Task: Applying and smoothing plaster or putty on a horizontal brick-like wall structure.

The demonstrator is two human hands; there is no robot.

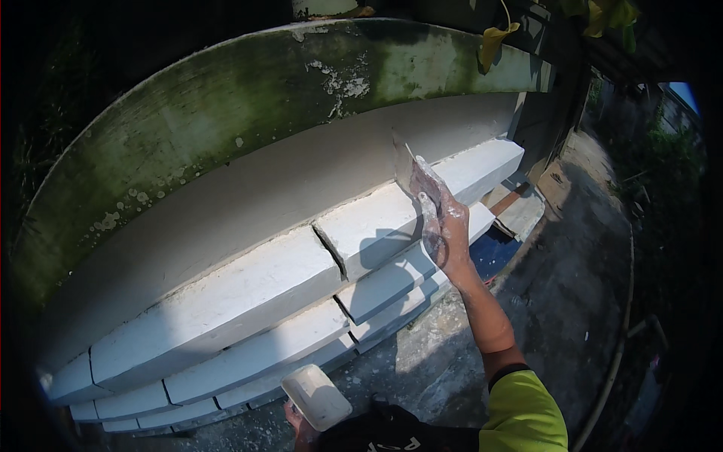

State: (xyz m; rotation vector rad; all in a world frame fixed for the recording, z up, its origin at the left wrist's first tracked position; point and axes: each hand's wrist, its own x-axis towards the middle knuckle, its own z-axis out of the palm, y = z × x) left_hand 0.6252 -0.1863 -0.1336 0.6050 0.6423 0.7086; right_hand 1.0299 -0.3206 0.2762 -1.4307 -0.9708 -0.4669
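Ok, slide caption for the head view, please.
Right hand holds a thin flat tool at stepped rows of white blocks while the left hand holds a pale tray.

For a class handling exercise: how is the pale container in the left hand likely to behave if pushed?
The container is probably stiff, given its even, unsagging rim. It seems fairly light, since only the left hand appears to support it, near one side.

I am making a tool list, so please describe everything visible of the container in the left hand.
The container looks like off-white plastic, roughly rectangular with rounded corners and a raised rim. It slants, its open side in sight; whether it holds material is unclear. It is held low in the picture, the left hand gripping its lower-left edge.
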